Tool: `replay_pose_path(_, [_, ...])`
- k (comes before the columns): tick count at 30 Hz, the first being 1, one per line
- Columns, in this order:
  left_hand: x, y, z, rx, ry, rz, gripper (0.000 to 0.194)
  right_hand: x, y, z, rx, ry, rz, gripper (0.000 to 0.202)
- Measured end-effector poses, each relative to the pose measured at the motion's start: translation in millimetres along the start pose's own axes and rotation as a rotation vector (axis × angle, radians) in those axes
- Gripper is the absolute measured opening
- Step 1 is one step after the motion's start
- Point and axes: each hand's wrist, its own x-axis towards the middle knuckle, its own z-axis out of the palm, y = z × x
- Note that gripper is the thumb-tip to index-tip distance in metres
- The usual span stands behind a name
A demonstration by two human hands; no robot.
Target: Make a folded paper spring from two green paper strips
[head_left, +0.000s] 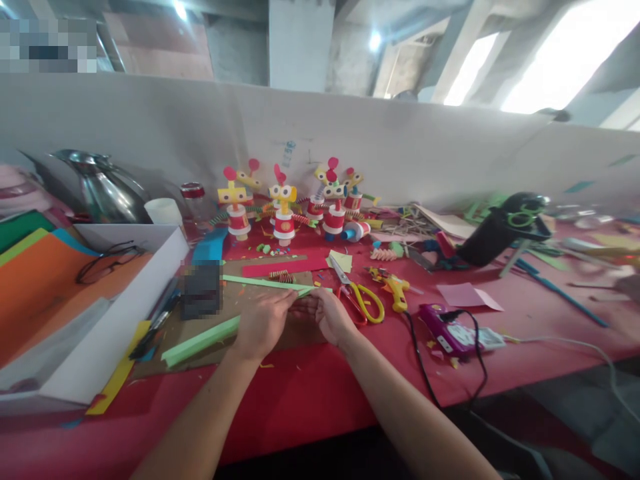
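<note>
My left hand (263, 325) and my right hand (330, 319) meet at the middle of a brown cardboard sheet (295, 338). Both have their fingers closed on a narrow light green paper strip (257, 283), which runs out to the upper left. Another light green length of paper (200, 341), with a crease along it, reaches from beneath my left hand to the lower left. Whether the two join is hidden by my hands. Scissors (370, 303) with yellow and red handles lie just right of my right hand. A small folded paper spring (281, 276) sits behind my fingers.
Several paper-cup figures (284, 223) stand along the white partition (190, 127). To the right are a yellow glue gun (399, 292), a purple power strip (443, 330) with cords, and a black holder (493, 237). A white box (120, 297) of coloured paper stands left, beside a metal jug (107, 190).
</note>
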Motion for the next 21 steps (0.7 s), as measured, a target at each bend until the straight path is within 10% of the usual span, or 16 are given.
replay_pose_path(9, [1.1, 0.7, 1.8, 0.056, 0.024, 0.093, 0.037, -0.5, 4.0, 0.5, -0.054, 0.008, -0.115, 0.019])
replay_pose_path(21, [0.6, -34.6, -20.1, 0.099, -0.036, -0.175, 0.036, 2.0, -13.3, -10.6, -0.139, 0.038, -0.24, 0.022])
